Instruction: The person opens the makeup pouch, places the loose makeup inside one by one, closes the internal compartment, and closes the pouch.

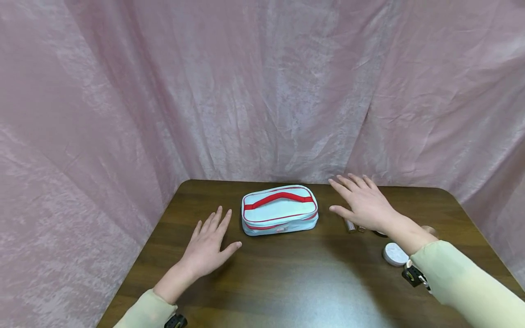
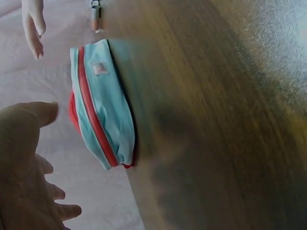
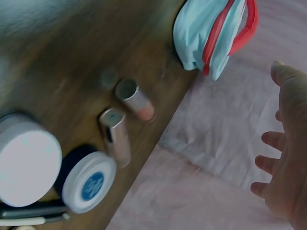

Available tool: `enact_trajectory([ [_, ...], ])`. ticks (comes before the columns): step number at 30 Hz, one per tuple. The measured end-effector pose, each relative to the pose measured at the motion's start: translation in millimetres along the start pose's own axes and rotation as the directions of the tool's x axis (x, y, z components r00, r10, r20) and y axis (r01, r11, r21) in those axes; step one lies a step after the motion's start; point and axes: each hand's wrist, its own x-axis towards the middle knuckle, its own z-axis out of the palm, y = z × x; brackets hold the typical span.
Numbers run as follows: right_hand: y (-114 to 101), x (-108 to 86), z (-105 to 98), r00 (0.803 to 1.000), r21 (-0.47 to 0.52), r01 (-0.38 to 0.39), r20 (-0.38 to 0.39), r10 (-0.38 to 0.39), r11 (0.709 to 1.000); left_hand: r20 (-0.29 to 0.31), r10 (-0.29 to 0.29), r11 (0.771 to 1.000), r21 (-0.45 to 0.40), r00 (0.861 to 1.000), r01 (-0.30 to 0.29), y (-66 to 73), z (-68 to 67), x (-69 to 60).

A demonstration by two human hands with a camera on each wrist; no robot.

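A light blue pouch (image 1: 279, 218) with red piping and a red top handle stands on the wooden table, its zipper side toward the camera. To its left, my left hand (image 1: 207, 250) hovers with spread fingers, touching nothing. My right hand (image 1: 365, 205) is raised to the right of the pouch, fingers extended, holding nothing. The left wrist view shows the pouch (image 2: 103, 105) beyond the thumb of my left hand (image 2: 29, 167). In the right wrist view my right hand (image 3: 290, 143) is apart from the pouch (image 3: 211, 33), whose zipper looks closed.
Right of the pouch, partly hidden by my right arm, lie small cosmetics: a tube with an orange end (image 3: 135, 99), another tube (image 3: 116, 136), a white jar with a blue label (image 3: 89, 182), a larger white round container (image 3: 29, 163) and thin sticks. A pink curtain (image 1: 262, 91) hangs behind the table.
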Motion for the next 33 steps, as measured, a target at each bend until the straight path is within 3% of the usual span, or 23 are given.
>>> enact_trajectory([
  [13, -26.4, 42.5, 17.1, 0.997, 0.017, 0.078, -0.024, -0.078, 0.997, -0.066, 0.009, 0.998, -0.059, 0.998, -0.013, 8.0, 10.2, 1.8],
  [23, -47.5, 70.5, 32.5, 0.997, 0.040, 0.072, 0.035, -0.073, 0.997, -0.118, -0.001, 0.994, -0.105, 0.993, -0.012, 16.3, 16.0, 7.9],
  [33, -67.4, 96.4, 46.4, 0.996, 0.078, 0.083, 0.039, -0.086, 0.993, -0.082, -0.043, 0.993, -0.115, 0.996, 0.033, 16.7, 24.4, 5.7],
])
